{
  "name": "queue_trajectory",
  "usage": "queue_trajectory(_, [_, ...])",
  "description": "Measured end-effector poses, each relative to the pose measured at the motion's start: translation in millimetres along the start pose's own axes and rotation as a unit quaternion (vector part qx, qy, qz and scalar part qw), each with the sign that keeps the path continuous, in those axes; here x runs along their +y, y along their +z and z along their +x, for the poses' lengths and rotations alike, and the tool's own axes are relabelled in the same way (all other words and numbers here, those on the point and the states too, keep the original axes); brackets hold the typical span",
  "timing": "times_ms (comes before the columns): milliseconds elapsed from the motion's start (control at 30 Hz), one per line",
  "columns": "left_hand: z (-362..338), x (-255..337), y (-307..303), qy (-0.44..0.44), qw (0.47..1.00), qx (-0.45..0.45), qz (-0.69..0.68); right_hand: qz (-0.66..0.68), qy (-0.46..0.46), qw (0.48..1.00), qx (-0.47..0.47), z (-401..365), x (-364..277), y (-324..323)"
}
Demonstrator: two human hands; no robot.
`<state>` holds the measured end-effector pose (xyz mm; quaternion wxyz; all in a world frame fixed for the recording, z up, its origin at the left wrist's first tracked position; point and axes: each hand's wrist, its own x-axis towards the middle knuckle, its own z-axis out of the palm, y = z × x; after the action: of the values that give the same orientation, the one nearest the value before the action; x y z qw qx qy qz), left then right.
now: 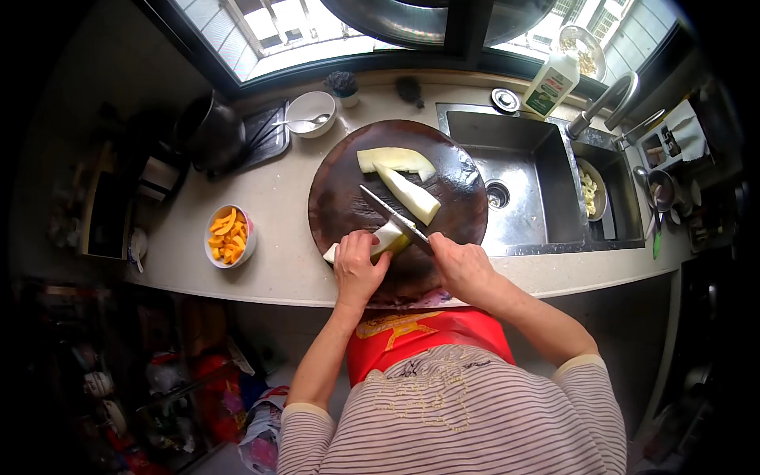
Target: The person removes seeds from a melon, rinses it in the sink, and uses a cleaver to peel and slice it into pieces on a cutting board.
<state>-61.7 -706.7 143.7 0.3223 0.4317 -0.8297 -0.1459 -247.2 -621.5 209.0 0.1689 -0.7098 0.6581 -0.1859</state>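
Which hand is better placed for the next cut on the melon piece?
Right, likely. The right hand grips the knife, blade over the melon piece; the left hand pins that piece to the cutting board.

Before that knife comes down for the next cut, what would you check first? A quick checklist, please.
1. Left hand pinning the pale wedge to the cutting board: ok.
2. Left fingertips clear of the blade: cannot tell; they sit right beside it.
3. Right hand closed around the handle of the knife: ok.
4. Board fully supported: cannot tell; its near rim reaches the counter's front edge.
5. Two spare pieces out of the cut: ok, they lie beyond the blade, though one is close.
6. Bowl of orange slices out of the way: ok, it stands off the board to the left.
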Motion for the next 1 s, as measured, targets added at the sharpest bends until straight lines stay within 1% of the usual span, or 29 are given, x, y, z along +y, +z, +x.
queue_trajectory(133, [0.5, -0.3, 1.7, 0.004, 1.000, 0.005, 0.002, 0.013, 0.003, 1.000, -0.027, 8.0, -3.4, -11.3])
queue_trajectory(233, [2.8, -1.7, 0.4, -0.002, 1.000, -0.001, -0.006, 0.001, -0.023, 1.000, -0.017, 4.9, -10.2, -17.4])
queue_trajectory(400, [1.8, -3.6, 0.6, -0.010, 1.000, -0.011, -0.013, 0.001, -0.027, 1.000, 0.000, 0.1, -18.0, -12.2])
queue_trajectory(500, [6.0, -5.5, -8.7, 0.018, 0.997, -0.064, 0.025, 0.004, -0.034, 0.999, 0.037, -1.7, -13.4, -6.7])
queue_trajectory(600, [10.9, -16.9, -14.1, -0.021, 0.982, -0.186, 0.037, 0.019, -0.036, 0.995, 0.088, -2.7, -11.0, -4.7])
queue_trajectory(700, [27.4, -12.4, -26.0, -0.066, 0.970, -0.236, 0.003, 0.034, -0.040, 0.989, 0.136, -4.5, -7.6, -1.6])
queue_trajectory(733, [34.3, -12.6, -29.9, -0.163, 0.946, -0.273, -0.058, 0.040, -0.042, 0.987, 0.151, -4.8, -6.8, -0.1])
queue_trajectory(767, [35.6, -17.2, -31.3, -0.211, 0.923, -0.283, -0.155, 0.049, -0.056, 0.986, 0.151, -5.8, -8.3, -1.1])
queue_trajectory(800, [35.9, -24.7, -30.7, -0.257, 0.888, -0.290, -0.248, 0.059, -0.070, 0.984, 0.152, -7.4, -11.5, -4.3])
queue_trajectory(833, [35.5, -32.5, -29.0, -0.301, 0.842, -0.295, -0.338, 0.069, -0.083, 0.982, 0.153, -9.1, -14.1, -4.6])
queue_trajectory(867, [32.6, -36.0, -28.0, -0.301, 0.815, -0.316, -0.382, 0.057, -0.109, 0.978, 0.170, -10.6, -14.9, -1.5])
queue_trajectory(900, [26.5, -35.2, -27.1, -0.341, 0.775, -0.277, -0.454, 0.043, -0.135, 0.972, 0.186, -12.4, -15.4, 2.0])
queue_trajectory(967, [17.6, -20.1, -29.4, -0.413, 0.670, -0.197, -0.584, -0.003, -0.170, 0.963, 0.208, -18.0, -15.1, 2.6])
queue_trajectory(1000, [12.4, -20.4, -29.6, -0.385, 0.680, -0.202, -0.591, -0.035, -0.179, 0.960, 0.213, -22.5, -14.6, -1.2])
